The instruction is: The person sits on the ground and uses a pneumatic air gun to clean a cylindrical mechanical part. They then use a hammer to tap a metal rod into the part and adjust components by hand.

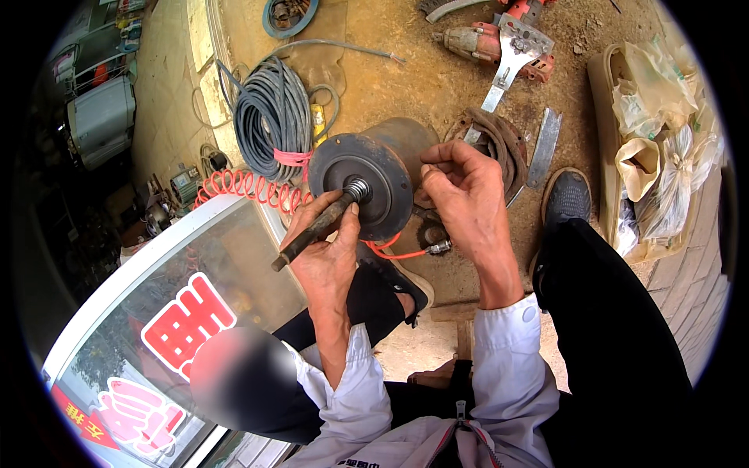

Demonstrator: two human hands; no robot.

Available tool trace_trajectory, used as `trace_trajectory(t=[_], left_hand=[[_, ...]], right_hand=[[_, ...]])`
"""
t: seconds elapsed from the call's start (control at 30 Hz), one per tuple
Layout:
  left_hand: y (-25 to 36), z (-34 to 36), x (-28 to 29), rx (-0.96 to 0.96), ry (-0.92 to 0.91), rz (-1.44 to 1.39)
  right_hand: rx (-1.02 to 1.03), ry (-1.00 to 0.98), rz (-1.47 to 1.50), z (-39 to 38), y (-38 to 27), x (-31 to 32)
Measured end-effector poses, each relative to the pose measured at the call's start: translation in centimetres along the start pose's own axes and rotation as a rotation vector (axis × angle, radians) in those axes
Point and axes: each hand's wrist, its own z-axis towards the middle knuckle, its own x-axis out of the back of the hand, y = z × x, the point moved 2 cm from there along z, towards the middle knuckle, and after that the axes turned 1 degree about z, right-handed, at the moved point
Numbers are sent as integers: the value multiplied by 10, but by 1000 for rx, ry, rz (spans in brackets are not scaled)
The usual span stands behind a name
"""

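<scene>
A dark metal cylinder [413, 134] lies on the dusty ground between my feet, its round black flange [331, 161] turned toward me. Out of the flange's middle comes a worn dark shaft [310, 236], with a bright coil spring [358, 189] around its inner end. My left hand [323, 264] grips the shaft close to the spring, thumb on one side and fingers on the other. Just right of the flange, my right hand [473, 199] is raised with thumb and forefinger nearly together and the other fingers curled. Whether anything small sits in that pinch is hidden.
A coil of grey cable [269, 109] lies beyond the flange. Left of it runs a red spiral hose [238, 186]. A red power drill [476, 43] rests at the back right. At far right stands a tan box [605, 101] of plastic bags. A lettered glass panel [257, 246] leans at left.
</scene>
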Motion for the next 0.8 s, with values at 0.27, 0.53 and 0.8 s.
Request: trace_trajectory(t=[0.27, 0.53, 0.8], left_hand=[[-6, -3, 1, 6, 43, -47], [-6, -4, -3, -17, 107, 38], [-13, -1, 2, -84, 23, -37]], right_hand=[[-21, 32, -14, 3, 4, 4], [-42, 39, -45, 3, 8, 4], [-46, 48, -42, 4, 9, 6]])
